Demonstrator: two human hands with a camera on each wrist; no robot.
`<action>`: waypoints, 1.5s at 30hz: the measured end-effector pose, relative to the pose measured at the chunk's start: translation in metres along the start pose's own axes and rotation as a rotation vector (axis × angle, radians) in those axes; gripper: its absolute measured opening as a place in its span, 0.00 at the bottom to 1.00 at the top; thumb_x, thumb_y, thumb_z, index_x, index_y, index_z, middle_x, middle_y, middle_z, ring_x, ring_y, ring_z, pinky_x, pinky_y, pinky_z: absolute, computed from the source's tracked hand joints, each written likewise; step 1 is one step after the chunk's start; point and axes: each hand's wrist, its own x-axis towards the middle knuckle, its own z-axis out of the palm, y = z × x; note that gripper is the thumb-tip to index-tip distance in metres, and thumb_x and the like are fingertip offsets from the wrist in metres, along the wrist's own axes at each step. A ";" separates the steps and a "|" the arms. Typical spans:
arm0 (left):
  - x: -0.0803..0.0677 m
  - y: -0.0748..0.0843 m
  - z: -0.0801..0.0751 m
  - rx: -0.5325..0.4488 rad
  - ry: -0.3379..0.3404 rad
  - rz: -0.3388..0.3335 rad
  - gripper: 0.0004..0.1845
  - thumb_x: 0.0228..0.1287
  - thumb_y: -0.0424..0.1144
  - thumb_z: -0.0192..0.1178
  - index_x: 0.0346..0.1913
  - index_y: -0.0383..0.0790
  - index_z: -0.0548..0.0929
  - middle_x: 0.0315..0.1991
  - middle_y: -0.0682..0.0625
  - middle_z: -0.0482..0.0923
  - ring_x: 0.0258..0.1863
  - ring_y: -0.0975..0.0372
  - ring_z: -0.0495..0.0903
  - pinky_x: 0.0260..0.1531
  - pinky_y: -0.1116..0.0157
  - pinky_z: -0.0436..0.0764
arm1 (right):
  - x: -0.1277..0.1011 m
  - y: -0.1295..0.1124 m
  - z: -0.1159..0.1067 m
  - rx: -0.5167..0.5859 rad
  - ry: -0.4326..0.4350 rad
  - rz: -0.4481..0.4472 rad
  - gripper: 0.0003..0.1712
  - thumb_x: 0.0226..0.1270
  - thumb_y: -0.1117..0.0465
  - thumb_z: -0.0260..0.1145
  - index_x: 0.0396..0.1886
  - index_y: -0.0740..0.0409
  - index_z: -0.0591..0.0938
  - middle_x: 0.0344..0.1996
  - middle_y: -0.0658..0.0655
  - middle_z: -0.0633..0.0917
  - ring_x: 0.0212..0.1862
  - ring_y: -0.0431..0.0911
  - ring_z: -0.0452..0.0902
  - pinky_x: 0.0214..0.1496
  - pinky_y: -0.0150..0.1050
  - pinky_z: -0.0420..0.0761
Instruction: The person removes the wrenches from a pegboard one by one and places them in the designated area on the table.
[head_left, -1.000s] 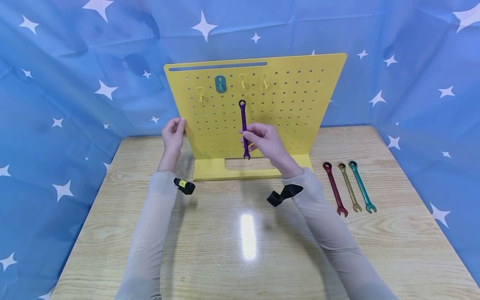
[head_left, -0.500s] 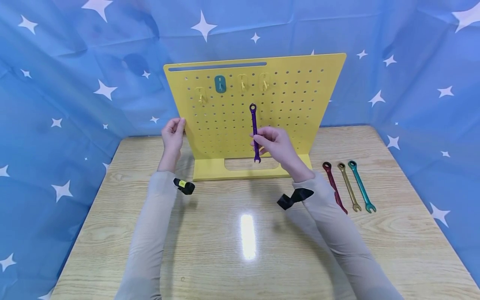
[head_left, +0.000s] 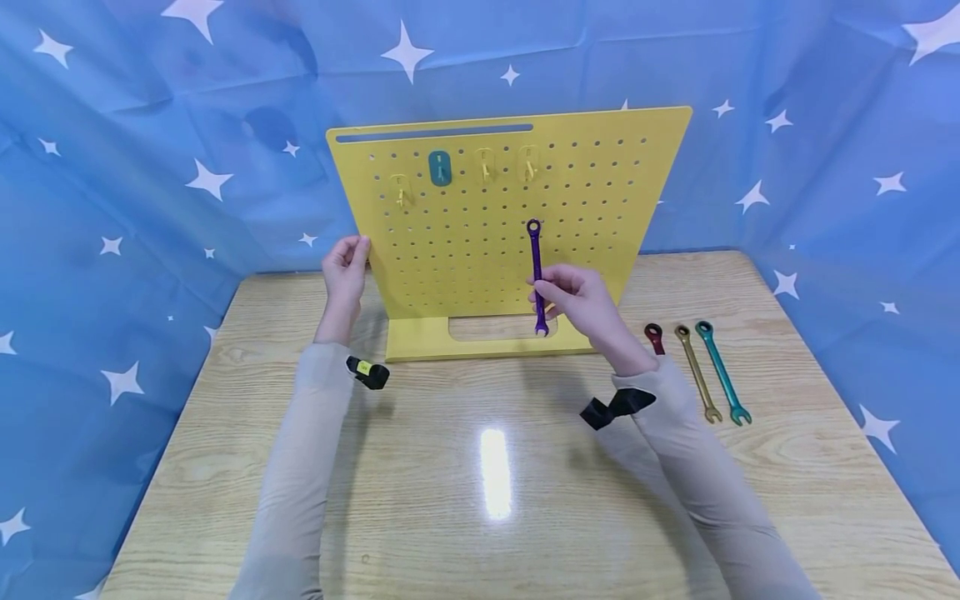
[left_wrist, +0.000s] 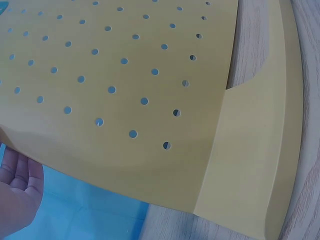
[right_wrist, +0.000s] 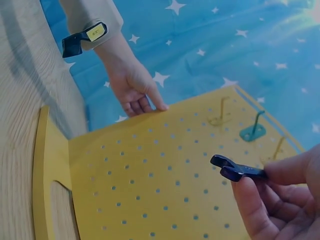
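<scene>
A yellow pegboard (head_left: pixel 600 125) stands upright on its foot on the table. My left hand (head_left: pixel 345 271) grips its left edge, the thumb at the front and the other fingers curled behind, as the left wrist view also shows. My right hand (head_left: pixel 581 304) pinches a purple combination wrench (head_left: pixel 536 250) by its shaft, in front of the board. The wrench is nearly vertical, ring end up and open end (right_wrist: pixel 231 170) down. Higher on the board sit a teal hook (head_left: pixel 440 168) and several yellow hooks (head_left: pixel 486 167), which carry nothing.
On the table (head_left: pixel 420 467) to the right lie a red wrench (head_left: pixel 654 333), partly hidden by my right sleeve, a gold wrench (head_left: pixel 699 375) and a teal wrench (head_left: pixel 723 371). A blue curtain with white stars (head_left: pixel 255 50) hangs behind the board.
My right hand has moved right and slightly down with the purple wrench, away from below the hooks. Its sleeve now covers most of the red wrench. The left hand keeps its place.
</scene>
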 end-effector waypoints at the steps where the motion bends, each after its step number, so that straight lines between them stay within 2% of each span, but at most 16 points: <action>1: 0.000 0.000 0.000 -0.001 0.000 -0.001 0.07 0.64 0.36 0.59 0.27 0.48 0.78 0.25 0.56 0.78 0.27 0.65 0.75 0.31 0.73 0.77 | -0.001 0.001 -0.002 -0.006 0.001 0.000 0.11 0.70 0.65 0.58 0.42 0.72 0.78 0.32 0.61 0.84 0.31 0.42 0.80 0.31 0.37 0.83; 12: 0.000 -0.001 0.000 -0.015 -0.005 0.005 0.08 0.65 0.35 0.59 0.27 0.48 0.78 0.25 0.55 0.78 0.27 0.66 0.75 0.30 0.74 0.77 | -0.016 0.011 -0.023 -0.029 0.035 0.018 0.13 0.70 0.63 0.58 0.42 0.72 0.78 0.29 0.51 0.84 0.32 0.41 0.80 0.32 0.36 0.83; 19: 0.000 -0.001 0.001 -0.001 -0.003 -0.001 0.08 0.65 0.36 0.59 0.27 0.48 0.78 0.25 0.55 0.77 0.27 0.65 0.74 0.30 0.73 0.77 | -0.025 0.013 -0.037 -0.033 0.080 0.036 0.11 0.70 0.62 0.58 0.42 0.68 0.79 0.29 0.47 0.84 0.32 0.40 0.79 0.32 0.35 0.83; 27: 0.001 -0.001 0.000 0.019 0.000 -0.021 0.07 0.64 0.38 0.59 0.28 0.48 0.78 0.26 0.55 0.77 0.28 0.66 0.74 0.32 0.73 0.77 | -0.033 0.017 -0.050 -0.051 0.106 0.039 0.09 0.70 0.62 0.58 0.39 0.64 0.80 0.29 0.46 0.84 0.32 0.39 0.79 0.31 0.34 0.83; 31: 0.001 0.000 -0.001 0.019 -0.005 -0.012 0.07 0.65 0.38 0.59 0.28 0.47 0.78 0.26 0.55 0.77 0.28 0.66 0.74 0.32 0.73 0.77 | -0.037 0.018 -0.057 -0.069 0.122 0.053 0.10 0.70 0.61 0.58 0.41 0.64 0.80 0.28 0.46 0.84 0.31 0.39 0.79 0.31 0.34 0.82; 36: 0.001 0.000 -0.002 0.017 -0.009 -0.004 0.07 0.65 0.38 0.59 0.28 0.47 0.78 0.26 0.56 0.77 0.28 0.66 0.74 0.31 0.73 0.76 | -0.040 0.019 -0.064 -0.082 0.145 0.066 0.08 0.70 0.60 0.59 0.39 0.58 0.81 0.28 0.45 0.84 0.31 0.38 0.79 0.30 0.31 0.82; 40: 0.001 -0.001 -0.002 0.016 -0.006 -0.007 0.07 0.65 0.38 0.59 0.28 0.47 0.78 0.25 0.56 0.77 0.27 0.66 0.74 0.31 0.71 0.77 | -0.043 0.020 -0.070 -0.071 0.149 0.056 0.06 0.69 0.61 0.59 0.38 0.55 0.82 0.28 0.44 0.84 0.31 0.37 0.79 0.30 0.31 0.82; 45: 0.001 -0.001 -0.001 0.020 -0.006 -0.005 0.07 0.64 0.39 0.59 0.28 0.47 0.78 0.25 0.56 0.78 0.27 0.65 0.74 0.31 0.70 0.77 | -0.050 0.019 -0.078 -0.011 0.149 0.059 0.05 0.69 0.63 0.59 0.37 0.56 0.82 0.29 0.46 0.84 0.31 0.37 0.79 0.30 0.29 0.81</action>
